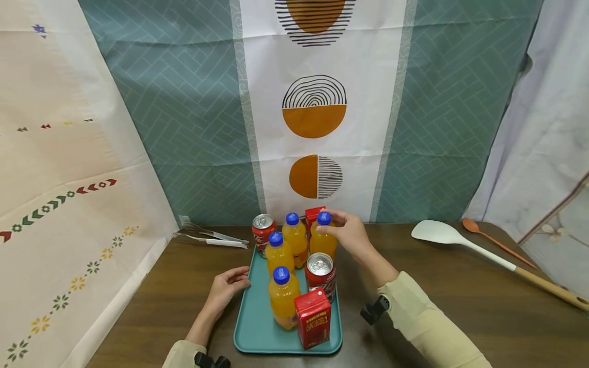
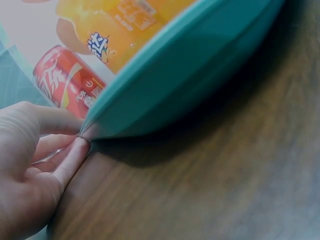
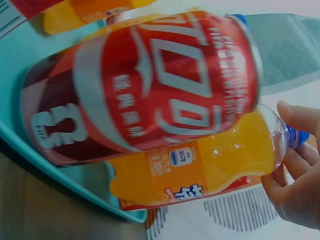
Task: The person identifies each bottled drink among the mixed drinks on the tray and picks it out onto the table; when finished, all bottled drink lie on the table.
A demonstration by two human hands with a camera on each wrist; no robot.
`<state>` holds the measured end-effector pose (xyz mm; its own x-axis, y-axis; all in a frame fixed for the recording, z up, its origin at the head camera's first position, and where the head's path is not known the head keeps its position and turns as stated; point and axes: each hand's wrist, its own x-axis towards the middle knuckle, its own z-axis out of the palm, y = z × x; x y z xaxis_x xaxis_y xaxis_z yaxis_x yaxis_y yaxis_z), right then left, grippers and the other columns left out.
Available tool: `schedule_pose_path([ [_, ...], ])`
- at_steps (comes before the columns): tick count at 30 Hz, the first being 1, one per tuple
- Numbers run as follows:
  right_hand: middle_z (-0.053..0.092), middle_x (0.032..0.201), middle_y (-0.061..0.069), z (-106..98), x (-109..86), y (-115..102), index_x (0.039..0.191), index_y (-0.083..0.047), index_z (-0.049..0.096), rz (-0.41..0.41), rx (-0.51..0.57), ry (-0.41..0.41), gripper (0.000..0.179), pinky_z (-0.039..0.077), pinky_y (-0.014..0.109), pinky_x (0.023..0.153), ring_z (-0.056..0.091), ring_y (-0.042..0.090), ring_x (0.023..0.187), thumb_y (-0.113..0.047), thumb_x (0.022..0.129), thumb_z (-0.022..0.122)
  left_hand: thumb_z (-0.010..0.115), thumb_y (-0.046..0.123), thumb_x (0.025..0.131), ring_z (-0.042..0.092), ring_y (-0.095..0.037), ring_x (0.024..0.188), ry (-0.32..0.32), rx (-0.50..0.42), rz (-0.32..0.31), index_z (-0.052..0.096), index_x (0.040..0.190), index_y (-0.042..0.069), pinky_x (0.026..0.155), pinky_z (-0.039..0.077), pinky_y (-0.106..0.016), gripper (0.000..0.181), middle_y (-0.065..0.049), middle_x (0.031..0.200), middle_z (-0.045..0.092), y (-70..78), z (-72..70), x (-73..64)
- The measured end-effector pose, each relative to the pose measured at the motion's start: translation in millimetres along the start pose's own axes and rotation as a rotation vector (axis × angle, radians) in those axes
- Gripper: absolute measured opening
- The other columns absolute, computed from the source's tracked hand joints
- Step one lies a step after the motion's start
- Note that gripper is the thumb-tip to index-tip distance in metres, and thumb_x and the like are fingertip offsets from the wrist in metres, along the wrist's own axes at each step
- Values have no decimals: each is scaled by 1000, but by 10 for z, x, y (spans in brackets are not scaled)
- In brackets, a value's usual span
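My right hand (image 1: pixel 352 234) grips an orange soda bottle (image 1: pixel 323 242) by its neck, just under the blue cap, at the tray's back right. In the right wrist view, thumb and fingers close around that neck. My left hand (image 1: pixel 226 290) pinches the rim of the teal tray (image 1: pixel 246 327) on its left side. On the tray stand several other orange soda bottles (image 1: pixel 284 296). Two red cola cans are there too, one back left (image 1: pixel 263 232) and one at the right (image 1: pixel 320 278). A red drink carton (image 1: pixel 314 319) stands at the front right; another carton (image 1: pixel 313 212) is partly hidden at the back.
A metal whisk and tongs (image 1: pixel 211 238) lie left of the tray near the wall. To the right lie a white spatula with a wooden handle (image 1: pixel 465 240) and an orange spoon (image 1: pixel 497 240). A patterned cloth (image 1: pixel 313 122) hangs behind the wooden table (image 1: pixel 382 332).
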<state>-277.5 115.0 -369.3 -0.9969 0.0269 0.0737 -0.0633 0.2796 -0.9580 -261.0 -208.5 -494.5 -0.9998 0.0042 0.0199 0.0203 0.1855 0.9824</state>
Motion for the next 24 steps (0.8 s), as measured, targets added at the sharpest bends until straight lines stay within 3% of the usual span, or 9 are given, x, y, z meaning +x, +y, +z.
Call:
schedule_pose_path([
  [6,67,126,13,-92,-51,-160,130,-12,63,-56,46,36,47,51,40,99,63,29,116,-24,85,75,69,-4,82,62,0,81,11,4,-10,62,119,-13,72,51,-13,39,-23,106,70,4,25,-24],
  [13,67,125,18,-275,-79,-312,128,-6,64,-193,97,142,45,52,24,94,63,26,119,-18,86,75,69,-4,81,61,1,80,15,27,7,64,118,-12,71,50,-13,38,-23,107,70,20,57,22],
  [17,67,124,18,-432,-100,-362,128,-5,64,-191,81,207,45,52,18,90,63,25,118,-19,86,75,68,-5,81,61,2,80,4,12,22,63,118,-12,72,50,-13,38,-26,109,68,42,59,43],
  [20,69,122,13,-538,-124,-376,127,-7,65,-164,58,237,46,51,16,87,64,18,113,-22,86,75,68,-6,81,61,1,79,8,2,11,63,117,-13,71,50,-13,38,-26,107,69,34,39,21],
  [24,74,106,-9,-692,-179,-378,128,-9,65,-147,58,268,50,51,14,86,65,3,99,-28,83,78,67,-6,81,61,1,78,23,3,13,63,117,-13,70,50,-13,37,-25,105,69,13,17,-13],
])
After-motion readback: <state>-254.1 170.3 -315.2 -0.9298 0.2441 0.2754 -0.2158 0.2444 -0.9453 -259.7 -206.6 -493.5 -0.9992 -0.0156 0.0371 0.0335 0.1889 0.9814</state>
